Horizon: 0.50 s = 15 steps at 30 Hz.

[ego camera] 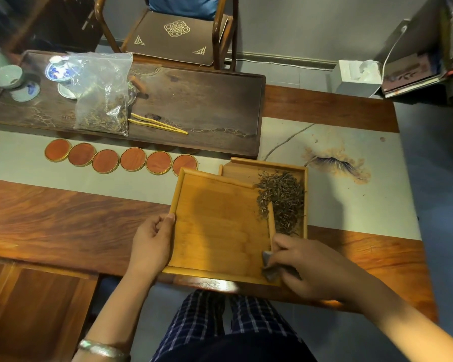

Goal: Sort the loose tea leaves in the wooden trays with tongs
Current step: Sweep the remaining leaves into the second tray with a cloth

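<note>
Tea leaves (283,199) lay heaped in the far tray (306,184); the near tray (220,220) beside it looked bare. Right hand (309,267), grip closed on a wooden tool (271,223); left hand (152,241) gripping the near tray's edge. Sorting seemed barely begun.

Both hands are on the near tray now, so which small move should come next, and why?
Probably set the near tray flat and reach for the tongs. It looks empty, the tea leaves lie in the far tray, and neither the left hand nor right hand holds tongs.

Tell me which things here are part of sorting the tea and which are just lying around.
In use: near tray, far tray, tea leaves, wooden tool, left hand, right hand, tongs.
Idle: coasters, plastic bag, cups, tissue box.
</note>
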Available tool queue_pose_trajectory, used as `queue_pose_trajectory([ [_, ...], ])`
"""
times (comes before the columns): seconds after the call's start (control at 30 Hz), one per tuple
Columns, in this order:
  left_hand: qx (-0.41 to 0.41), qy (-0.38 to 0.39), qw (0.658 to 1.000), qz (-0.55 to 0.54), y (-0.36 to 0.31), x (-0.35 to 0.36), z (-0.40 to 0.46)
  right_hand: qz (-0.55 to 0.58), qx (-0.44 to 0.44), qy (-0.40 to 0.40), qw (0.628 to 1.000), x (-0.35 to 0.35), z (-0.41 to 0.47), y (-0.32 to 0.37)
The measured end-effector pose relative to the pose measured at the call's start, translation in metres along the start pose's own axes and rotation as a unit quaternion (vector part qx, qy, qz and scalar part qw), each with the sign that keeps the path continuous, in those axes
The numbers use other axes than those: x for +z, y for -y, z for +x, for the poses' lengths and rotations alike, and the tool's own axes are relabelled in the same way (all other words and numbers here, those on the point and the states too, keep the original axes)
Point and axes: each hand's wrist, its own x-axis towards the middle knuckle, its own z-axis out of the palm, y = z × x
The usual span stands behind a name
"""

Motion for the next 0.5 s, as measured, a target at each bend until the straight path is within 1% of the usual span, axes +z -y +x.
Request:
queue_pose_trajectory([
  [0.13, 0.029, -0.003, 0.999, 0.016, -0.007, 0.001, -0.001, -0.051, 0.007, 0.011, 0.999, 0.009, 0.001, -0.003],
  [0.27, 0.048, -0.009, 0.998, 0.039, -0.011, 0.004, -0.003, -0.091, 0.021, 0.003, 0.996, 0.021, 0.015, -0.013],
  [0.5, 0.04, 0.012, 0.998, 0.044, -0.007, 0.001, -0.006, -0.158, 0.087, -0.038, 0.983, 0.015, 0.049, -0.041],
])
